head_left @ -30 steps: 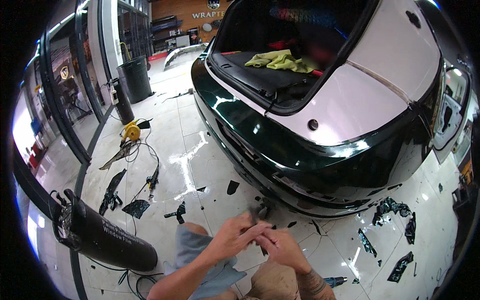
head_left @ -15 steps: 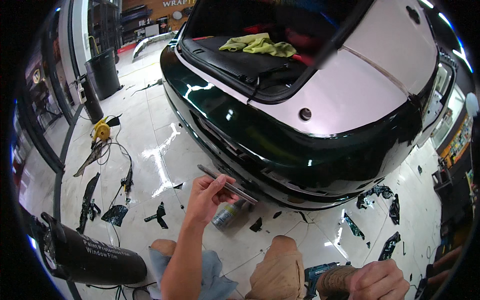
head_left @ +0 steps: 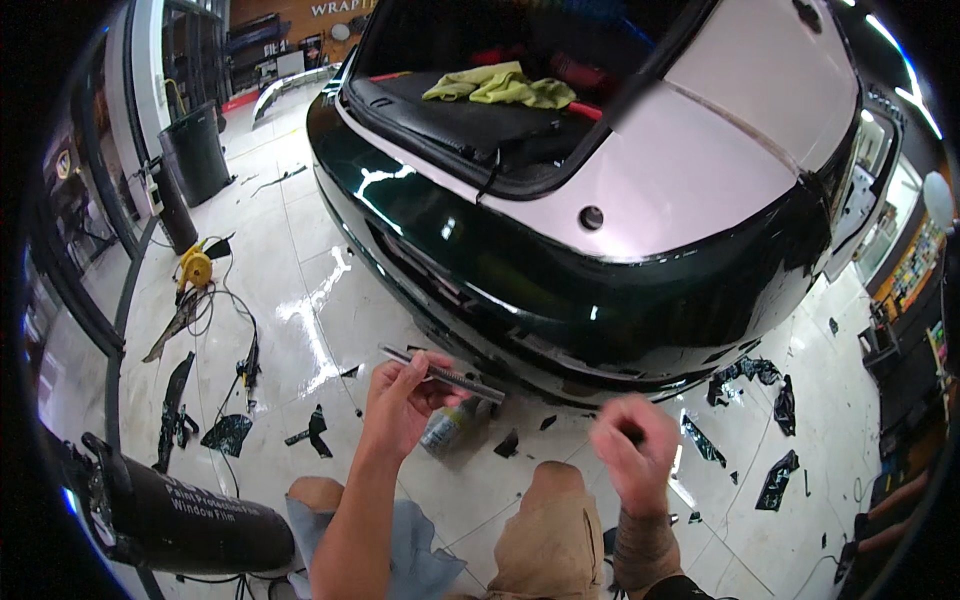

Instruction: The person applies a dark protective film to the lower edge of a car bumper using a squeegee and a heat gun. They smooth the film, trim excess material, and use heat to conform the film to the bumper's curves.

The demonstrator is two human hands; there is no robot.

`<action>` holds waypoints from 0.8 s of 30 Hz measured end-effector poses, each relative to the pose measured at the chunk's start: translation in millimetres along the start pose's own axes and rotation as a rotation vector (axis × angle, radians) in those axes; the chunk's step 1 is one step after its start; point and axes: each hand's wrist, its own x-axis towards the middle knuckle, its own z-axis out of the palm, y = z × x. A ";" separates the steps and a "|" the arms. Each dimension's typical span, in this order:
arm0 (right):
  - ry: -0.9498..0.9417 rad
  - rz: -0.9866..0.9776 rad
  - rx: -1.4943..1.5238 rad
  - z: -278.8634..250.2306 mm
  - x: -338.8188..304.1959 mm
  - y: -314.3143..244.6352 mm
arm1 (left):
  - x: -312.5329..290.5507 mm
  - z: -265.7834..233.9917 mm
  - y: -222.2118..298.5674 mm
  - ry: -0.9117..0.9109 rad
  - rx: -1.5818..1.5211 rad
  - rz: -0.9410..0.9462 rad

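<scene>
My left hand (head_left: 400, 398) pinches a slim grey metal rod (head_left: 445, 377) between thumb and fingers, tilted down toward the right, in front of the car's lower bumper. Behind that hand a clear bottle (head_left: 447, 428) is on the floor, partly covered. My right hand (head_left: 636, 452) is curled into a fist to the right, below the bumper's edge. Whatever it may hold is hidden in the fingers. The car's rear bumper (head_left: 570, 300) is glossy dark green; the panel (head_left: 690, 180) above it is pale pinkish white with a round hole.
A yellow-green cloth (head_left: 500, 86) lies in the open trunk. Dark film scraps (head_left: 778, 480) are scattered over the tiled floor. A black cylinder (head_left: 200, 510) stands at lower left, with a yellow blower (head_left: 195, 266), cables and a dark bin (head_left: 195, 150) beyond.
My right hand has risen from the lower right toward the bumper, moving left and forward, still curled. My left hand keeps its grip on the metal rod. The view has shifted slightly.
</scene>
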 end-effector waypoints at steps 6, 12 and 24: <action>-0.019 0.362 0.399 4.7 1.6 57.0 | 3.2 8.9 -9.3 0.062 -0.010 0.044; 0.047 0.407 0.413 1.3 3.3 68.8 | 6.0 9.0 -13.0 0.062 -0.002 0.035; 0.116 0.474 0.363 -3.3 1.1 77.7 | 5.8 4.6 -18.8 0.069 -0.040 0.040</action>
